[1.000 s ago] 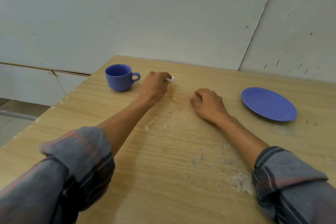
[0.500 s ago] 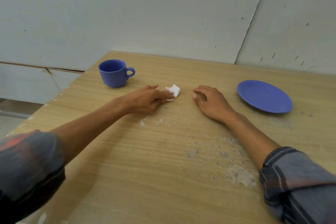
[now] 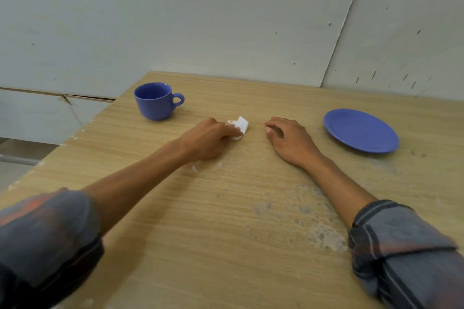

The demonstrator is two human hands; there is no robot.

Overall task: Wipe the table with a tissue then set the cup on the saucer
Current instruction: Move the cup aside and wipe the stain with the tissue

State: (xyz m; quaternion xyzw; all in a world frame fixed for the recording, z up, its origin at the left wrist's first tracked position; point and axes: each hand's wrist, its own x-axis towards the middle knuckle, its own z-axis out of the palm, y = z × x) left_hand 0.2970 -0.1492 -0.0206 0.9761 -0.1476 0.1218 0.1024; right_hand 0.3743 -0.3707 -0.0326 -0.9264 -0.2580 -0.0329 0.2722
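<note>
At fingertips of left hand (image 3: 208,139): tissue (image 3: 241,124), pinched in a wad against the table (image 3: 226,233). Soft, light, probably tears easily, so hold it bunched. Right hand (image 3: 292,139) loosely curled, holding nothing. Cup (image 3: 154,103) beyond left fingers, ceramic; take the handle (image 3: 178,100). Saucer (image 3: 361,133) right of right fingers.

Far left on the light wooden bench (image 3: 226,233): round blue ceramic cup (image 3: 155,101), upright, handle turned right. Far right, well apart from it: flat round blue ceramic saucer (image 3: 361,130), lying on the bench. Between the two, near the middle: small crumpled white paper tissue (image 3: 239,126) on the bench, under the fingertips of the left hand (image 3: 206,139), right of the cup and nearer the person. Right of the tissue, apart from it: right hand (image 3: 288,138), resting on the bench, left of the saucer and not touching it. Behind the bench: pale panelled wall (image 3: 200,20).
</note>
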